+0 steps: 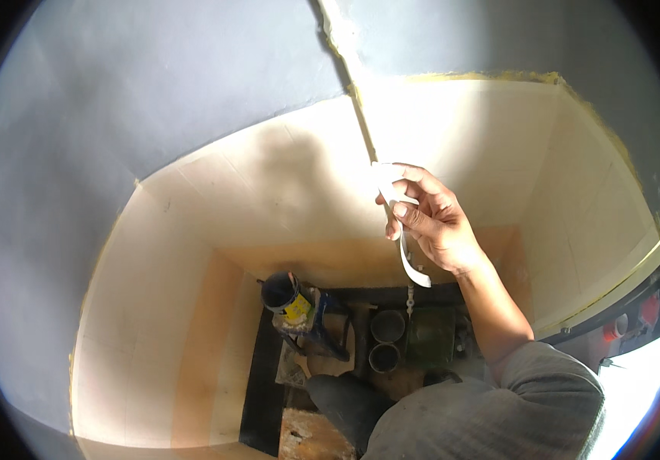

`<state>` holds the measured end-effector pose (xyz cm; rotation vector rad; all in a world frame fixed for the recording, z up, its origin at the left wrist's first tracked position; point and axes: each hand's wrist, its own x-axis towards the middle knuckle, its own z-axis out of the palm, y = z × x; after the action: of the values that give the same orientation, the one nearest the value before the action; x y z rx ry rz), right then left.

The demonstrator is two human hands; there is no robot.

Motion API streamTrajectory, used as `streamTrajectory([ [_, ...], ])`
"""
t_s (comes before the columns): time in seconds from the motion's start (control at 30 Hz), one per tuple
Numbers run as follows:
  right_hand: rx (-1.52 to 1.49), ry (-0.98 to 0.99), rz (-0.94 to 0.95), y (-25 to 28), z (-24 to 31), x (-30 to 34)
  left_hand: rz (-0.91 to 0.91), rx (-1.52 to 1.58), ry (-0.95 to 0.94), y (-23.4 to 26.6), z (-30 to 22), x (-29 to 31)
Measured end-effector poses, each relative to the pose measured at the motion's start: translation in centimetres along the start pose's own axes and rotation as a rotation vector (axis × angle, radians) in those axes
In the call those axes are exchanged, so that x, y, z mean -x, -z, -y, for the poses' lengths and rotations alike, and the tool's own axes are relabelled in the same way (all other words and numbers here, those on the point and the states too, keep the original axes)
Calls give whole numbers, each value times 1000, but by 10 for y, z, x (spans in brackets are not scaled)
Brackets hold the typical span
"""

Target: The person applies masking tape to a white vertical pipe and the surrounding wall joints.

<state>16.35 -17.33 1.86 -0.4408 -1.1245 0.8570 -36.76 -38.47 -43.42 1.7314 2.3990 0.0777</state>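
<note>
My right hand (438, 222) is raised in front of the tiled wall (322, 184), thumb and fingers pinching a thin white strip that looks like masking tape (414, 270). Its lower end curls loose below my fingers. The upper end is washed out by glare beside the pale vertical pipe (351, 65), so I cannot tell whether it touches the pipe. My left hand is out of the picture.
A dark bucket with a yellow label (296, 310) stands on a blue stand (330, 349) low at the left. Two dark buckets (387, 327) and a greenish container (431, 337) sit below. A wooden board (311, 437) lies nearby. Grey wall (169, 69) rises above the tiles.
</note>
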Motion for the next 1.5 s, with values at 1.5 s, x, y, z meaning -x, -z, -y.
streamTrajectory([
  [1.5, -70, -261, -80, 51, 20, 3, 382, 739, -1604, 503, -596, -125],
])
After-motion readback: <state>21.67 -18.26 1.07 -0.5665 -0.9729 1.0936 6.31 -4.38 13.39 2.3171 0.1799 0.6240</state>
